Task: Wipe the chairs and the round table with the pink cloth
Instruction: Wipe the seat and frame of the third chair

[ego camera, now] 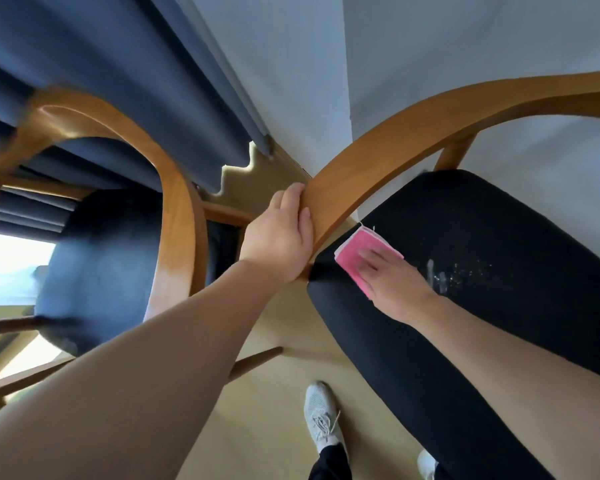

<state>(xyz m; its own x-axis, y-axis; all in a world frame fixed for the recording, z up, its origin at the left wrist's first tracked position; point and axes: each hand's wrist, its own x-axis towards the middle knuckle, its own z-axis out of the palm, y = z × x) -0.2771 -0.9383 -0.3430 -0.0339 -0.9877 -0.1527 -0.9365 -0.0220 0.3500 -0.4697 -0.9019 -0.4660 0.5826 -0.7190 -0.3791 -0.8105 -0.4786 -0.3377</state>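
Note:
Two wooden chairs with dark cushions stand below me. My left hand (280, 233) grips the end of the right chair's curved wooden back rail (413, 123). With flat fingers my right hand (392, 280) presses the folded pink cloth (355, 252) onto the black seat cushion (482, 271) of that chair, near its left edge. White specks and a smear (440, 277) lie on the cushion just right of my right hand. The second chair (97, 268) stands to the left, blurred. The round table is out of view.
Dark blue curtains (118, 81) hang at the upper left beside a white wall (430, 46). Bright light comes from a window at the left edge. My white shoes (321, 415) stand on the light wooden floor between the chairs.

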